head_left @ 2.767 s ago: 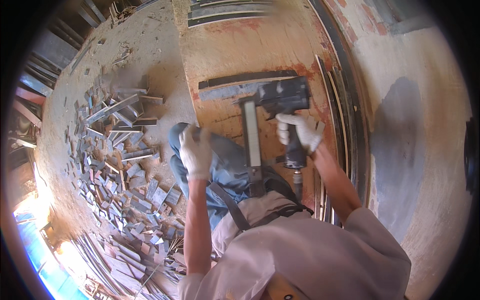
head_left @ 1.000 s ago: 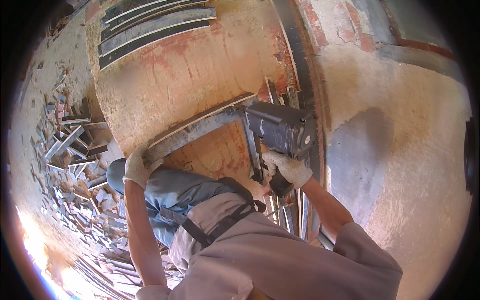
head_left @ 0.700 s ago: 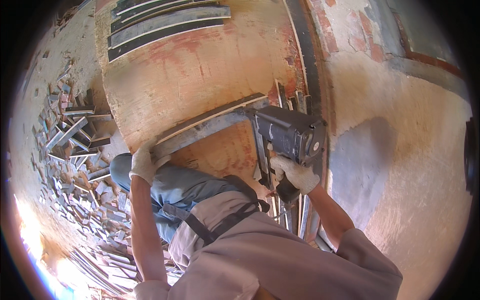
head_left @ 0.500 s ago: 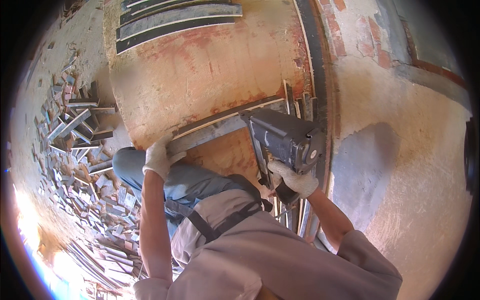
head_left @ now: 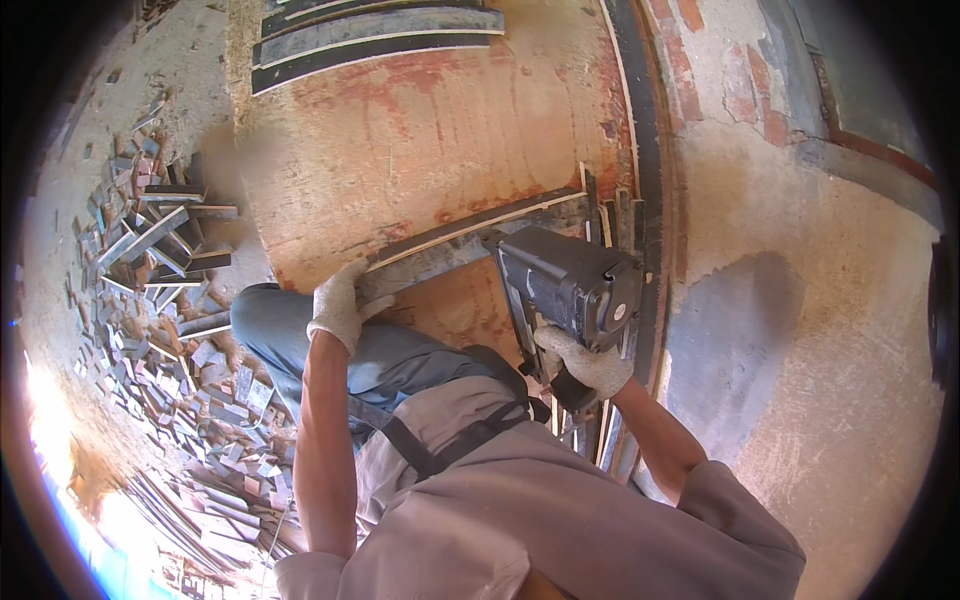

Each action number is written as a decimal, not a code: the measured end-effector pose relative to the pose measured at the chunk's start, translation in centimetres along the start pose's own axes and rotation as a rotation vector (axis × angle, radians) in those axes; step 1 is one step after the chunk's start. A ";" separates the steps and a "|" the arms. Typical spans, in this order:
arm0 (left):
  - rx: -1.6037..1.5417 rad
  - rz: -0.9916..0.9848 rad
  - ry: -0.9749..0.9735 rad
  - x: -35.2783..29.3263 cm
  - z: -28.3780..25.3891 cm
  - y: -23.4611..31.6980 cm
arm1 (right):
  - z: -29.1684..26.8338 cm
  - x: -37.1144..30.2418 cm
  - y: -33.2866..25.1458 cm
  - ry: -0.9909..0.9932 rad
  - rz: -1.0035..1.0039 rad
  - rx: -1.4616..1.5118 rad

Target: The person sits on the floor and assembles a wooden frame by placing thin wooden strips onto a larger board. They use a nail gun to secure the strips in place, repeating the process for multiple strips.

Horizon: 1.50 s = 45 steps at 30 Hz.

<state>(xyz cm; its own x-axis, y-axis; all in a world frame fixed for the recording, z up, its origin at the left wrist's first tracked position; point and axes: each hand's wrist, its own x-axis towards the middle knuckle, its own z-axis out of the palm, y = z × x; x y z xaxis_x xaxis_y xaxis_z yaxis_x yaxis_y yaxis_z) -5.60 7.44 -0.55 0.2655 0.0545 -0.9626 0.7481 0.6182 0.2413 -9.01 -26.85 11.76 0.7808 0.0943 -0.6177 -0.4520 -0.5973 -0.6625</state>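
My left hand, in a white knit glove, grips the near left end of a grey wooden strip with thumb and fingers apart around it. A second strip with a pale edge lies along its far side. In my right hand, also gloved, is the handle of a black nail gun. Its nose rests at or just over the right part of the grey strip; the exact contact is hidden. Both strips lie on a stained plywood panel, in front of my bent knee.
Several dark strips lie at the panel's far end. A long dark rail runs along its right side, with upright strip ends beside it. Wood offcuts are heaped on the floor at left. A patched wall stands at right.
My left hand appears slightly further right and up in the picture. The nail gun stays in nearly the same place, its body turned a little. The whole view has shifted slightly.
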 end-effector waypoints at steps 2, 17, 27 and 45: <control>-0.005 -0.002 -0.006 -0.9 0.7 0.5 | -0.3 -0.1 -1.9 -0.008 0.051 0.020; -0.078 -0.027 -0.018 0.1 0.9 -1.4 | 1.6 0.6 -2.1 -0.258 0.125 -0.130; -0.077 -0.039 -0.041 -0.2 1.0 -1.1 | 1.9 0.2 -1.9 -0.221 0.048 -0.156; -0.129 -0.012 -0.126 -0.6 0.9 -1.5 | 3.1 0.4 -4.2 -0.286 0.147 -0.118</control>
<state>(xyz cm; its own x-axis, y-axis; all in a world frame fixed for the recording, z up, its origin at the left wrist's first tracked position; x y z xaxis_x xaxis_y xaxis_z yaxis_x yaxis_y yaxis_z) -6.33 5.75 -0.25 0.3376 -0.0473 -0.9401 0.6693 0.7143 0.2044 -8.15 -21.85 12.94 0.5505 0.2101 -0.8079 -0.4849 -0.7073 -0.5144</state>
